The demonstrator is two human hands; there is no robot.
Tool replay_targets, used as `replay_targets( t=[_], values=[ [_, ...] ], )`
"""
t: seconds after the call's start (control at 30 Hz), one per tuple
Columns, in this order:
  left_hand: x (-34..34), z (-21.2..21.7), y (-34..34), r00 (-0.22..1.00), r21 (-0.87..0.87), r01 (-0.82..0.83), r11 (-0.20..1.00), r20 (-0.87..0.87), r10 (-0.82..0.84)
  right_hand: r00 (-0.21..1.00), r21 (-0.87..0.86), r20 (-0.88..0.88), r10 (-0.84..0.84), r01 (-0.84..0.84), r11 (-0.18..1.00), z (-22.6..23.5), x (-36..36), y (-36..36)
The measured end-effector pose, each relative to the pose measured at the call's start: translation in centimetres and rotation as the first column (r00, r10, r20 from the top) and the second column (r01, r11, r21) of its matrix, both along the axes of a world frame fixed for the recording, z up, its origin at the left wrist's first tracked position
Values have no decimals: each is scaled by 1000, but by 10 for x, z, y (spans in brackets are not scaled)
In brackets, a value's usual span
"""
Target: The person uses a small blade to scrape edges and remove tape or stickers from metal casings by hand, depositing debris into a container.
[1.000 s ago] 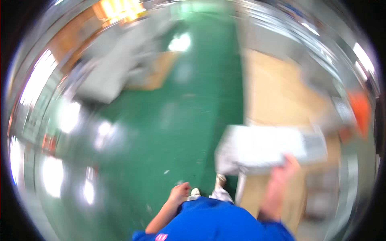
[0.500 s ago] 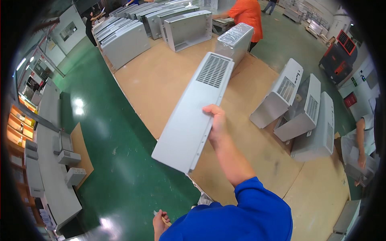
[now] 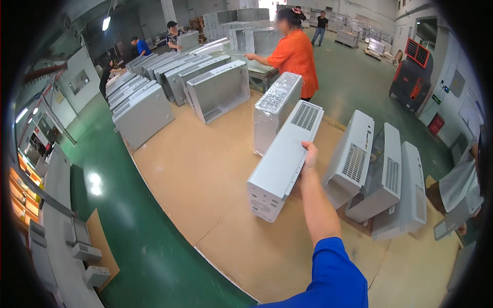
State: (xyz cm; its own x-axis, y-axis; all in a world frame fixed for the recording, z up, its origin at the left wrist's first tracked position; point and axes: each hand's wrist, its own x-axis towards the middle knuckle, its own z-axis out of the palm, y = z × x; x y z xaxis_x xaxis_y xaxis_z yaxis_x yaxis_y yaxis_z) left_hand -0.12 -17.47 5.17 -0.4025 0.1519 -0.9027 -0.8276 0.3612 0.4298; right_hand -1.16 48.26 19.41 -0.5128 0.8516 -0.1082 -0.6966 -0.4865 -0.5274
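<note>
Right-hand grip is clenched on the long edge of a grey casing, thumb on its upper face; the left hand is out of view, state undeterminable. The casing is over the tabletop, contact unclear, a wrapped casing at its twelve o'clock, three standing casings at three. Step in hand is judged to be positioning; the next move calls for a steady hold, clear of those neighbours.

Just right of centre, a grey casing is gripped along its right edge by the right hand. A wrapped casing is set behind it on the tan surface; three grilled casings are lined up at right.
</note>
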Motion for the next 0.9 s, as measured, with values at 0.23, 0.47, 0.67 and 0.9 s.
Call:
replay_targets(
  t=[0.23,0.47,0.67,0.9],
  values=[
    [-13,-139,-53,998,74,42,996,44,-45,994,91,-52,-95,100,991,-38,18,112],
    [-29,65,60,956,-50,201,978,-209,-207,939,247,237,-251,192,950,-71,18,148],
    [-13,32,10,938,111,-316,942,-114,328,928,250,366,72,-172,953,-110,-47,88],
    [2,36,-39,832,167,-457,874,-266,486,387,215,787,481,-902,373,-136,-281,-82]
  ],
)
